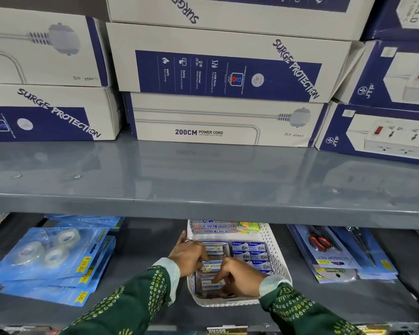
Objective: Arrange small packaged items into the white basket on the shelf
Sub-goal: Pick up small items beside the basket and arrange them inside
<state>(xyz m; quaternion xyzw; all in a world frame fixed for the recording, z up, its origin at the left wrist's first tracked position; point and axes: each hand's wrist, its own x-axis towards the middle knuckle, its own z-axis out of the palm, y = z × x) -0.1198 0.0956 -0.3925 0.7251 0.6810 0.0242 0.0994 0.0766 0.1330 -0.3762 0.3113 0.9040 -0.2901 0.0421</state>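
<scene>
Light is even and fairly bright above the hands, where the grey shelf shows soft glare and faint reflections of the boxes. The lower shelf around the hands sits in shadow. Wide-angle distortion bends the edges; small print near the hands is blurred.

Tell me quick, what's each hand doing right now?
Left hand: fingers on a small packet in the white basket.
Right hand: fingers pressing another packet.
</scene>
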